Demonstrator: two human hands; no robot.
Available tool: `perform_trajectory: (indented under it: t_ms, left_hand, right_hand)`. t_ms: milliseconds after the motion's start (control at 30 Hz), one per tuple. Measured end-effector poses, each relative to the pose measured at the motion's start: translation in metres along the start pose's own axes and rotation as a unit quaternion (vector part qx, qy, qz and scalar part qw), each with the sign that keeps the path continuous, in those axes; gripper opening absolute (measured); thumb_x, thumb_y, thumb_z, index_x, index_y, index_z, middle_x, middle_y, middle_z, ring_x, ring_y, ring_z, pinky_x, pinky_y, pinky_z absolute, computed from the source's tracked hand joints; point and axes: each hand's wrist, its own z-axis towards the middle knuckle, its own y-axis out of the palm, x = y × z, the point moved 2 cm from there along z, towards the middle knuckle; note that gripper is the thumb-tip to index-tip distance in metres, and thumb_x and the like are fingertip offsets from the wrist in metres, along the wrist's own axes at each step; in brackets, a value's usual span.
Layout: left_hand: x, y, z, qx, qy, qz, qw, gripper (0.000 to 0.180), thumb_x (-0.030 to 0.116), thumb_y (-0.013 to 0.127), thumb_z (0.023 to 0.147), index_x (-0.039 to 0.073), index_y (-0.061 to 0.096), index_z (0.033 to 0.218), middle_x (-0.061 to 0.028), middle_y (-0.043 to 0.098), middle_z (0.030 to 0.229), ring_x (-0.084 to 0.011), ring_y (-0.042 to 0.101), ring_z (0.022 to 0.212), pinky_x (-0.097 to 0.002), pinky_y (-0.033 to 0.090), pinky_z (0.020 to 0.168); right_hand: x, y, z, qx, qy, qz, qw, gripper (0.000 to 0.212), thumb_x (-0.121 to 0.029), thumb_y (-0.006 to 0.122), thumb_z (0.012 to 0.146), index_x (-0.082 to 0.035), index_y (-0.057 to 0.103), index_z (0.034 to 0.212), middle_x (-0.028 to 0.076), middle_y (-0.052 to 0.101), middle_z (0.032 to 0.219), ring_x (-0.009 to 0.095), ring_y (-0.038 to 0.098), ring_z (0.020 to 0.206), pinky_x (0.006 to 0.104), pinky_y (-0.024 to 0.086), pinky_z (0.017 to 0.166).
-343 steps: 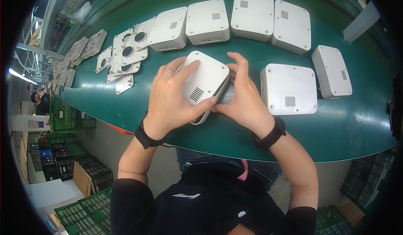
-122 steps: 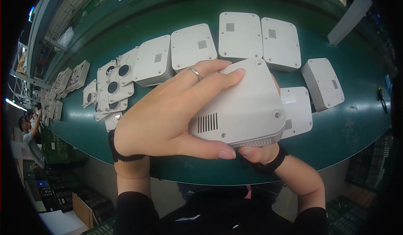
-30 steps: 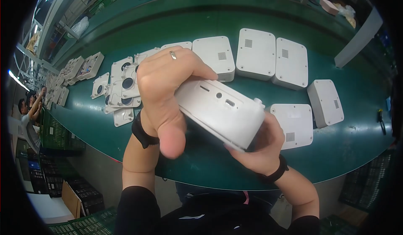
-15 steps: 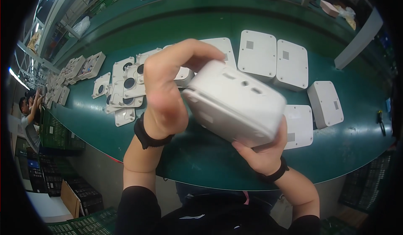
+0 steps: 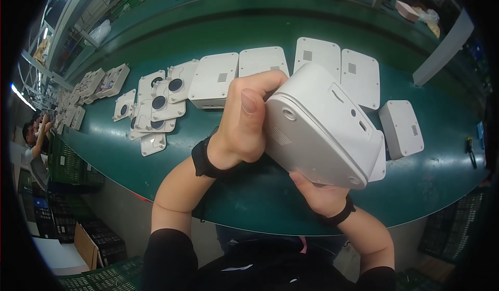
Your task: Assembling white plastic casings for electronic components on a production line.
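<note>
Tilted further since 0.5 s ago: white box (image 5: 325, 130), vented face (image 5: 301, 148) more exposed. Left hand (image 5: 241, 126) grasps its left end, right hand (image 5: 326, 198) its near edge, above counter (image 5: 239, 208). Drop possible if either grip slips.

factory: long green workbench (image 5: 249, 202), crates (image 5: 67, 162)
</note>
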Motion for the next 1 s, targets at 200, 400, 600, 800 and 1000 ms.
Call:
perform_trajectory:
  t_ms: [200, 400, 600, 800, 1000]
  left_hand:
    - [0.0, -0.001, 0.0, -0.003, -0.005, -0.004, 1.0, 0.087, 0.077, 0.025, 0.085, -0.004, 0.056, 0.077, -0.011, 0.052, 0.064, -0.02, 0.051, 0.057, -0.028, 0.037, 0.052]
    - [0.026, -0.009, 0.004, -0.081, 0.202, 0.218, 0.951, 0.096, 0.092, 0.046, 0.062, -0.001, 0.059, 0.085, -0.0075, 0.057, 0.074, -0.0195, 0.058, 0.07, -0.0293, 0.045, 0.059]
    - [0.052, 0.007, -0.005, -0.052, 0.262, 0.271, 0.925, 0.086, 0.083, 0.064, 0.053, 0.001, 0.06, 0.079, -0.0072, 0.056, 0.072, -0.0239, 0.057, 0.063, -0.0303, 0.045, 0.053]
    - [0.058, 0.005, -0.005, 0.005, 0.253, 0.169, 0.953, 0.09, 0.086, 0.057, 0.055, 0.0, 0.061, 0.079, -0.0078, 0.057, 0.072, -0.0239, 0.057, 0.06, -0.0286, 0.045, 0.05]
    - [0.072, -0.002, -0.017, -0.054, 0.096, 0.215, 0.97, 0.113, 0.093, 0.046, 0.032, 0.003, 0.063, 0.098, -0.0082, 0.058, 0.093, -0.0259, 0.059, 0.079, -0.0351, 0.049, 0.07]
  right_hand:
    - [-0.002, -0.005, 0.0, -0.169, -0.076, -0.147, 0.972, 0.081, -0.019, 0.08, 0.076, -0.004, 0.031, 0.138, 0.02, 0.046, 0.132, 0.026, 0.052, 0.119, 0.0372, 0.051, 0.086]
    - [-0.001, 0.003, 0.02, -0.03, 0.012, 0.094, 0.995, 0.059, -0.016, 0.076, 0.08, -0.01, 0.034, 0.121, 0.02, 0.051, 0.129, 0.032, 0.045, 0.128, 0.0453, 0.041, 0.101]
    - [0.002, 0.001, 0.025, 0.022, 0.009, 0.27, 0.963, 0.046, -0.011, 0.072, 0.084, -0.013, 0.033, 0.107, 0.02, 0.051, 0.129, 0.038, 0.041, 0.132, 0.0494, 0.027, 0.113]
    - [0.003, -0.005, 0.025, -0.005, -0.037, 0.272, 0.961, 0.047, -0.01, 0.073, 0.083, -0.013, 0.033, 0.107, 0.02, 0.051, 0.128, 0.038, 0.04, 0.132, 0.0503, 0.027, 0.114]
    - [-0.005, 0.0, 0.024, -0.011, 0.016, 0.323, 0.946, 0.044, -0.01, 0.072, 0.084, -0.011, 0.034, 0.107, 0.022, 0.049, 0.129, 0.038, 0.042, 0.13, 0.0499, 0.032, 0.111]
